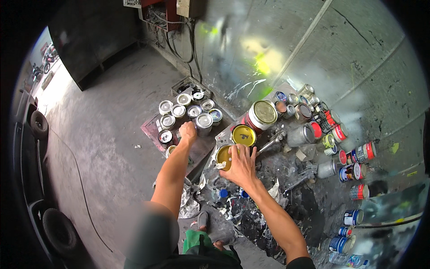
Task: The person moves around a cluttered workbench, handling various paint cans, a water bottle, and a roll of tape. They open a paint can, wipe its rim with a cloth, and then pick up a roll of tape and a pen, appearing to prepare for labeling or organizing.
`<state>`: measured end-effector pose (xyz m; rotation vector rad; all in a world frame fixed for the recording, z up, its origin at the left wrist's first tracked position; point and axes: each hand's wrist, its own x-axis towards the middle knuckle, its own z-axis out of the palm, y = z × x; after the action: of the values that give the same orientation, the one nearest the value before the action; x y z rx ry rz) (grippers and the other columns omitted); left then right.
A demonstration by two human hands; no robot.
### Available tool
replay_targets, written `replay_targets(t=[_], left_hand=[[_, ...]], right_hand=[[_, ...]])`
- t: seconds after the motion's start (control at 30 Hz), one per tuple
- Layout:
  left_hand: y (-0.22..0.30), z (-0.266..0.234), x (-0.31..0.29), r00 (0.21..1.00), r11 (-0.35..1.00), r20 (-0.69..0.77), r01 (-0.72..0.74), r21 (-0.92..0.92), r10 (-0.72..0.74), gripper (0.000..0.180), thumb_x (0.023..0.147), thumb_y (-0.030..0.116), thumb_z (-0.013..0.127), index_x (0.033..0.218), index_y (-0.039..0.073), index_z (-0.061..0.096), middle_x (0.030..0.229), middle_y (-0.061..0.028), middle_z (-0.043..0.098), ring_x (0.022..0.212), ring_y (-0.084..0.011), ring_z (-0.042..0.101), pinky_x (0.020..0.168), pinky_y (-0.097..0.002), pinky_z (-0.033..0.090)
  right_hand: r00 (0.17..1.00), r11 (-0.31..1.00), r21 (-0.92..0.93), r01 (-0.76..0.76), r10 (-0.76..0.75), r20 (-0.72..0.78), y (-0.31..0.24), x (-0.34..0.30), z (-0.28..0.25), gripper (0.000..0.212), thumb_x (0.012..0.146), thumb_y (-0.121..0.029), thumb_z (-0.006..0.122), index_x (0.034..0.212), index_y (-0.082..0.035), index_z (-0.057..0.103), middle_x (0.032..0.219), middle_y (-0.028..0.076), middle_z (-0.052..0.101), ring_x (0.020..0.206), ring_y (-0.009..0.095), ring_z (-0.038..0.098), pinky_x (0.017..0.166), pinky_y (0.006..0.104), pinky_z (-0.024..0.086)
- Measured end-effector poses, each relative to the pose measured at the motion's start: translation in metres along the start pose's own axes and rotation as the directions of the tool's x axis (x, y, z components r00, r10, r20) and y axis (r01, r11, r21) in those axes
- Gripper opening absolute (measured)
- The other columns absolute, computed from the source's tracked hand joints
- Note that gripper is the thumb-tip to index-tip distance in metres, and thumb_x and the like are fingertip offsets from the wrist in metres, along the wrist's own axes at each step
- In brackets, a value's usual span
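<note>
My right hand [243,167] is wrapped over the rim of a paint can with a yellowish inside or lid [223,155], at the near left corner of the paint-splattered table. A crumpled white scrap [220,165] is at that can's edge. Just beyond stands another can with a yellow top [244,135], beside a large red and white can [263,113]. My left hand [188,132] is closed, next to a grey-lidded can [204,123] among several cans on a low stand [150,128]. Whatever its fingers hold, if anything, is hidden.
Paint cans and jars [301,135] crowd the table's far and right sides. A spray gun [274,140] lies near the middle, by blue caps [223,193]. A paint-stained wall [309,54] rises behind. A cable [79,177] crosses the floor near a parked vehicle [33,197].
</note>
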<state>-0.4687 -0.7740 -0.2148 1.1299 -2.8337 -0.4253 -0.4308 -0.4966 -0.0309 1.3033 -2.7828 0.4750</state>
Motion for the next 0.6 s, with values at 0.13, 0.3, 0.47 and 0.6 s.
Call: replay_targets(t=[0.13,0.3,0.47,0.6], left_hand=[[0.006,-0.007,-0.001,1.0,1.0,0.027,0.003,-0.009,-0.003,0.016,0.078,0.021,0.066,0.085,0.008,0.073,0.092,-0.0135,0.072,0.087,-0.0282,0.071,0.072,-0.036,0.057],[0.004,-0.034,-0.003,0.996,1.0,0.089,0.006,0.025,-0.009,0.024,0.075,0.027,0.073,0.089,0.007,0.074,0.096,-0.0139,0.072,0.092,-0.0277,0.07,0.076,-0.0353,0.057],[0.001,-0.054,0.0,0.988,0.998,0.151,0.007,0.063,-0.016,0.022,0.075,0.016,0.069,0.094,0.005,0.073,0.101,-0.0156,0.071,0.096,-0.0276,0.069,0.08,-0.0361,0.057],[-0.004,-0.052,0.007,0.992,0.995,0.124,-0.005,0.1,-0.007,0.024,0.071,0.012,0.067,0.093,0.001,0.072,0.099,-0.0194,0.07,0.096,-0.0311,0.068,0.078,-0.038,0.056]], right_hand=[[0.993,0.998,0.055,0.023,-0.017,-0.116,0.006,-0.002,0.018,0.065,0.057,-0.033,0.083,0.103,-0.008,0.046,0.112,0.014,0.049,0.113,0.035,0.045,0.106,0.0639,0.023],[0.994,0.995,0.095,-0.018,0.028,-0.104,0.016,-0.021,0.014,0.083,0.067,-0.042,0.081,0.133,-0.008,0.043,0.147,0.021,0.031,0.135,0.038,0.029,0.107,0.0666,0.016],[0.969,0.955,0.28,-0.099,0.157,-0.192,0.025,-0.053,0.003,0.07,0.072,-0.028,0.079,0.132,-0.007,0.047,0.146,0.015,0.035,0.134,0.036,0.034,0.109,0.0614,0.019],[0.892,0.678,0.72,-0.148,0.406,-0.199,0.042,-0.085,-0.003,0.051,0.084,-0.006,0.059,0.132,-0.002,0.044,0.13,0.02,0.054,0.118,0.037,0.055,0.101,0.0464,0.042]])
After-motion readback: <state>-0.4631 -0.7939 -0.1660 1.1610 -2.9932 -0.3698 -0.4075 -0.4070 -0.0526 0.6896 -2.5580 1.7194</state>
